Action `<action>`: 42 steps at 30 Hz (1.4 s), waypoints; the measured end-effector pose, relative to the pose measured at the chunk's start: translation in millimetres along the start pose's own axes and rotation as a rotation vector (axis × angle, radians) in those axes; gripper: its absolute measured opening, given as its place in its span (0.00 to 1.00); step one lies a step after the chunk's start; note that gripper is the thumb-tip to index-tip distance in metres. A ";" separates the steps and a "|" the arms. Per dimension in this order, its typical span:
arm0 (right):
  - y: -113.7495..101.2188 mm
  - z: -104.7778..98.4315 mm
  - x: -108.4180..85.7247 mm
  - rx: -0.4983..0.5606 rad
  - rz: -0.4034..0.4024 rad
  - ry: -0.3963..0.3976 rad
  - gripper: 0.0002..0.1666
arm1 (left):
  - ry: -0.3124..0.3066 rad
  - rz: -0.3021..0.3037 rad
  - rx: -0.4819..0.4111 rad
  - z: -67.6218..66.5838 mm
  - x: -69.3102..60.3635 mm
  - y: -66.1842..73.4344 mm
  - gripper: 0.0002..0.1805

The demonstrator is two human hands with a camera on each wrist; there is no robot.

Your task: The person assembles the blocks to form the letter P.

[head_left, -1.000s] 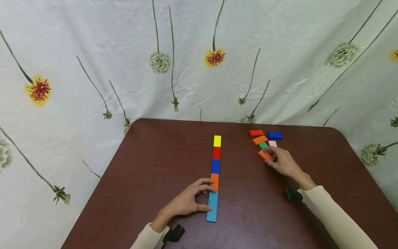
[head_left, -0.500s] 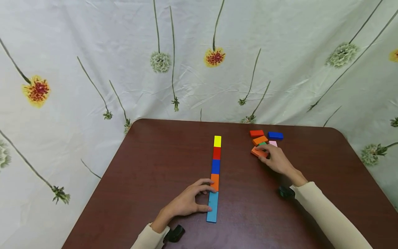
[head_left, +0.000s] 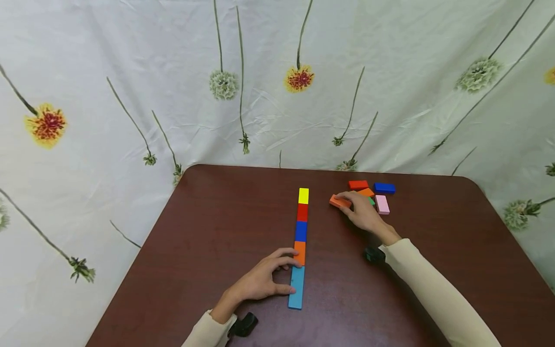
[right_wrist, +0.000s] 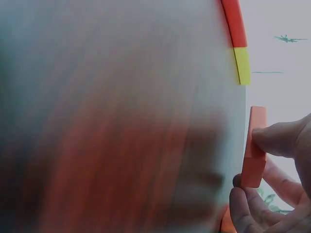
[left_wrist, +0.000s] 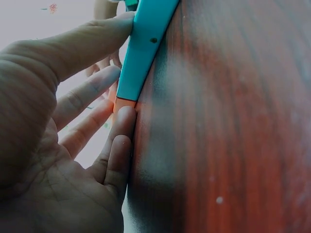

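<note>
In the head view, my right hand [head_left: 363, 212] pinches an orange block [head_left: 339, 201] between thumb and fingers. The right wrist view shows this orange block [right_wrist: 254, 145] against the thumb. A straight row of flat blocks runs along the table: yellow [head_left: 303, 195], red [head_left: 302, 212], dark blue [head_left: 301, 231], orange [head_left: 300, 248] and a longer light blue block [head_left: 296, 294] nearest me. My left hand [head_left: 260, 279] rests beside the row's near end, thumb touching the light blue block and fingertips at the orange one. Its fingers are fairly straight in the left wrist view.
Behind the right hand lie loose blocks: a red one [head_left: 358, 184], a dark blue one [head_left: 384, 188], a pink one [head_left: 382, 205], and partly hidden orange [head_left: 366, 192] and green ones [head_left: 371, 200]. A flowered cloth [head_left: 269, 96] hangs behind the brown table [head_left: 217, 217].
My right hand has carried the orange block leftward and slightly away from me, out from the loose group toward the row; the pink block is now fully visible. The left hand has not moved.
</note>
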State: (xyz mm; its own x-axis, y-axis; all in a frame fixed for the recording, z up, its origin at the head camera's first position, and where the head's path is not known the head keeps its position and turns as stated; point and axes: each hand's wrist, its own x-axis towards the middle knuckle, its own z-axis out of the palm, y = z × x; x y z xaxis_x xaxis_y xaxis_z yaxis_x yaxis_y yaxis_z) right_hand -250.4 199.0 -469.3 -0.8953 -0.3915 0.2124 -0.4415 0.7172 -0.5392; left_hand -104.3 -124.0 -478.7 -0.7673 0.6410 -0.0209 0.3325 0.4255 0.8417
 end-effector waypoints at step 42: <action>-8.7 24.4 38.3 0.322 0.315 -0.064 0.21 | 0.002 0.013 0.000 1.0 0.7 -3.0 0.25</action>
State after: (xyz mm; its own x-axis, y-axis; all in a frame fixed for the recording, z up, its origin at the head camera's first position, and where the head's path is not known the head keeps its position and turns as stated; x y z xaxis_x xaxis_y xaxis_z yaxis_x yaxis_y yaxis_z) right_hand -279.3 163.7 -476.3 -0.9732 -0.2247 -0.0482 -0.0980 0.5956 -0.7973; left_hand -105.3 -124.1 -481.8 -0.7639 0.6453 -0.0091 0.3425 0.4174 0.8417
